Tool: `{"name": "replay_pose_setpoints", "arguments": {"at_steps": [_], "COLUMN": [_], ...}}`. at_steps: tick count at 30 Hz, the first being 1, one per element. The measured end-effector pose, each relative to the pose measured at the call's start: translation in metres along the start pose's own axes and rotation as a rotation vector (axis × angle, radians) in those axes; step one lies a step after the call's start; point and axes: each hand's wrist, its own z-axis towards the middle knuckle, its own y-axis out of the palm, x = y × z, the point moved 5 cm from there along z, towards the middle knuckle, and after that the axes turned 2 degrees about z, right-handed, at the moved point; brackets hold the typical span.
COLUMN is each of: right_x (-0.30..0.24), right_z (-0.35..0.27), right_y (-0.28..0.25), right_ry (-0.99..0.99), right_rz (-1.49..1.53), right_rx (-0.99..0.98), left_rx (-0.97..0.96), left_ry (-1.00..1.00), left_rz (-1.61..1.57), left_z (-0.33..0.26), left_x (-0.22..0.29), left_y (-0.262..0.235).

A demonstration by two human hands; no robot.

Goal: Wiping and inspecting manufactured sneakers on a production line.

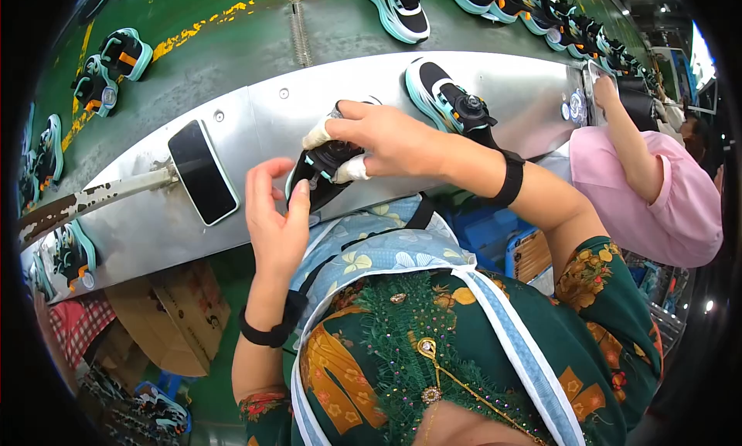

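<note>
Black and teal, the shoe [325, 168] sits at the centre of the frame, at the near edge of a curved metal shelf [255, 110]. The right hand [386, 141] clamps over its top, two fingertips wrapped in white tape, perhaps pressing the round dial there, though the fingers hide it. The left hand [274, 222] steadies the shoe from below, thumb and fingers loosely pinched at its near end. Left of them a dark phone [202, 171] lies flat on the shelf. Just right of the hands stands a second shoe [448, 98]. At the right edge, another person in a pink top [657, 191] reaches onto the shelf.
</note>
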Motion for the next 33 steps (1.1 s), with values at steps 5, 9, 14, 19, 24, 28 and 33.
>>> {"name": "replay_pose_setpoints", "arguments": {"at_steps": [5,9,14,19,24,28,33], "right_x": [-0.013,-0.002,0.003,0.003,0.003,-0.005,-0.003], "right_z": [-0.007,-0.01,-0.014,-0.021,-0.023,-0.028,-0.026], "right_y": [0.016,0.011,-0.008,0.003,0.001,0.007,-0.005], "right_ry": [-0.133,-0.109,-0.078,-0.091,0.042,-0.007,0.021], "right_rz": [-0.238,-0.177,0.255,-0.239,-0.15,-0.293,-0.027], "right_rx": [0.195,0.168,-0.021,0.219,0.161,0.346,0.168], "left_rx": [0.084,0.062,-0.027,0.087,0.142,0.145,0.182], "left_ry": [0.238,0.087,0.202,0.296,0.298,0.351,0.377], "left_rz": [0.162,-0.027,0.089,0.152,0.171,0.17,0.202], "left_z": [-0.019,-0.004,0.0,-0.01,-0.015,-0.016,-0.017], "left_x": [-0.009,0.013,0.014,0.015,0.005,0.009,0.009], "left_y": [0.021,0.007,0.022,0.031,0.039,0.042,0.048]}}
